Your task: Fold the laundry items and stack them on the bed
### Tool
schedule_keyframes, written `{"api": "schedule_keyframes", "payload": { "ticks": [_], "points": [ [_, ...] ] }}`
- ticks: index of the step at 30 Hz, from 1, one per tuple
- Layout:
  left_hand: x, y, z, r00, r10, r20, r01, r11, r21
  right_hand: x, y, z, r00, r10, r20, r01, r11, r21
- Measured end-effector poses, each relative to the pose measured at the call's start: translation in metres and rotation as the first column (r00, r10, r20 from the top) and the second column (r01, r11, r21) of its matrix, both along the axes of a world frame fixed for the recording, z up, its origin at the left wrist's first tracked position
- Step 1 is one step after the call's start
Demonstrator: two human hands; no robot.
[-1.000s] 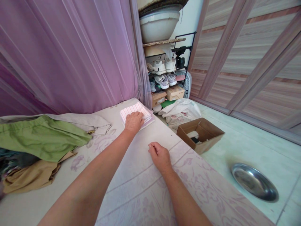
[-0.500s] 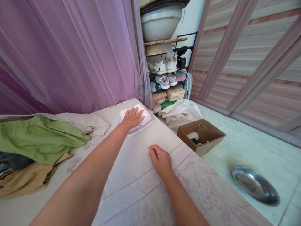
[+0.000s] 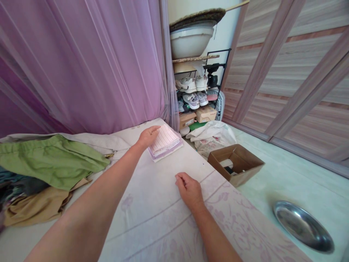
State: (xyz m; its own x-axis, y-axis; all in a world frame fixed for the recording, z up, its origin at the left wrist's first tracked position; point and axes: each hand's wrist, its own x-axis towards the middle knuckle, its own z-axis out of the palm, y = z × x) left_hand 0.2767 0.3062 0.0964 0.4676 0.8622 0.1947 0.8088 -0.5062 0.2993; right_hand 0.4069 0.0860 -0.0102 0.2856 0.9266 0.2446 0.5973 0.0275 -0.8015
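A small folded stack of white cloth with pink stripes [image 3: 167,142] lies at the far corner of the pale flowered mattress [image 3: 152,203]. My left hand [image 3: 147,136] reaches out to it. The fingers are stretched and rest against the stack's left edge, with nothing held in them. My right hand [image 3: 189,189] rests on the mattress nearer to me. Its fingers are curled in loosely and nothing shows inside them.
A heap of clothes, green [image 3: 51,160] over tan [image 3: 35,208], lies at the left. A purple net curtain [image 3: 81,65] hangs behind. On the floor to the right are an open cardboard box [image 3: 236,164], a plastic bag [image 3: 214,134], a steel bowl [image 3: 303,225] and a shoe rack [image 3: 196,92].
My left hand has slid off the top of the folded cloth to its left edge, and the stack has turned slightly. My right hand has stayed in place.
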Motion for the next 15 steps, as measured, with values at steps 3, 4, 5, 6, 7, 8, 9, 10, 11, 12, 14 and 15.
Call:
{"api": "schedule_keyframes", "payload": {
  "ticks": [3,4,5,6,7,8,9,10,11,12,14,15],
  "points": [
    [-0.034,-0.015,-0.003,0.985,0.049,0.166,-0.07,0.99,0.122,0.0,0.001,0.0,1.0,-0.001,-0.001,0.001,1.0,-0.001],
    [-0.047,-0.024,-0.009,0.969,0.066,0.237,-0.103,0.984,0.146,0.0,0.001,0.0,1.0,0.002,0.001,-0.002,1.0,-0.001],
    [-0.061,-0.035,-0.018,0.96,0.077,0.271,-0.118,0.983,0.14,0.001,0.001,0.0,1.0,0.006,0.005,-0.006,1.0,-0.001],
    [-0.076,-0.048,-0.029,0.949,0.106,0.296,-0.149,0.981,0.125,0.001,0.001,0.0,1.0,0.01,0.009,-0.01,1.0,0.0],
    [-0.092,-0.063,-0.041,0.945,0.13,0.301,-0.169,0.98,0.105,0.001,0.001,0.0,1.0,0.014,0.013,-0.014,1.0,0.0],
    [-0.109,-0.079,-0.054,0.948,0.138,0.286,-0.168,0.983,0.08,0.001,0.001,0.0,1.0,0.014,0.019,-0.014,1.0,0.0],
    [-0.127,-0.095,-0.066,0.951,0.142,0.274,-0.165,0.984,0.062,0.001,0.001,0.0,1.0,0.011,0.026,-0.012,1.0,0.001],
    [-0.145,-0.112,-0.076,0.953,0.148,0.263,-0.165,0.985,0.045,0.001,0.001,0.0,0.999,0.007,0.033,-0.008,1.0,0.002],
    [-0.163,-0.128,-0.086,0.954,0.163,0.252,-0.172,0.985,0.013,0.001,0.001,-0.001,0.999,0.004,0.041,-0.004,1.0,0.003],
    [-0.18,-0.144,-0.093,0.952,0.191,0.239,-0.19,0.981,-0.027,0.001,0.001,-0.001,0.999,0.001,0.047,-0.002,1.0,0.005],
    [-0.213,-0.174,-0.103,0.953,0.224,0.202,-0.211,0.974,-0.086,0.002,0.001,-0.003,0.999,0.004,0.054,-0.004,1.0,0.005],
    [-0.228,-0.187,-0.106,0.955,0.227,0.19,-0.215,0.973,-0.08,0.002,0.001,-0.003,0.998,0.006,0.056,-0.007,1.0,0.003]
  ]
}}
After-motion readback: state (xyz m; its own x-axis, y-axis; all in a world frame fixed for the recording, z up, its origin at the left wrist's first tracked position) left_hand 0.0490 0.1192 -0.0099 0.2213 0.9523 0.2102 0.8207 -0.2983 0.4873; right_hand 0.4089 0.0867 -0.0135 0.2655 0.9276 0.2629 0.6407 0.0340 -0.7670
